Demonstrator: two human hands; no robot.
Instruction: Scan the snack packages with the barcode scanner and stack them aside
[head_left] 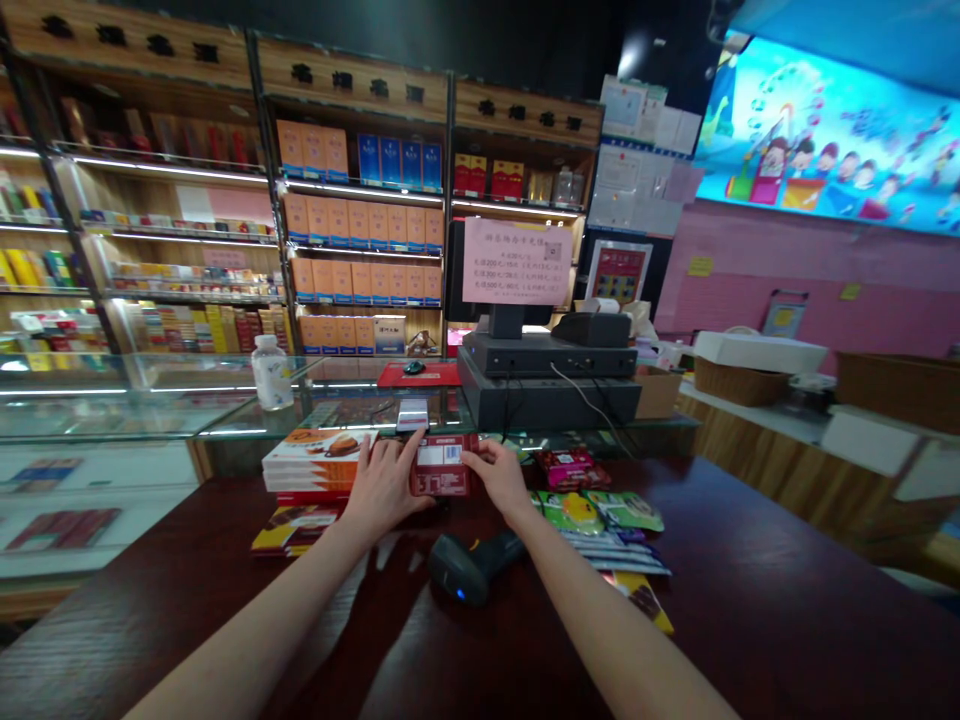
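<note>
Red flat cardboard box (441,468) with a white barcode label facing up is just beyond the dark grey handheld scanner (469,565), held between both hands low over the dark reddish wooden counter (750,600). Left hand (382,488) has the left side, fingers stretched nearly straight along it, thumb on the near edge. Right hand (501,478) grips the right edge with fingers curled round it.

Beyond the scanner to the left there's a stack of orange-and-white flat boxes (315,458), right beside the left hand. Right of the scanner is a loose heap of green and pink snack packets (600,510). The black till (547,385) is well behind it.

My two cents: keep fingertips on the edges and off that white label, and tilt the box a touch so the shop lights don't glare on it. The scanner's lying on its side, blue light showing, and neither hand is touching it.
</note>
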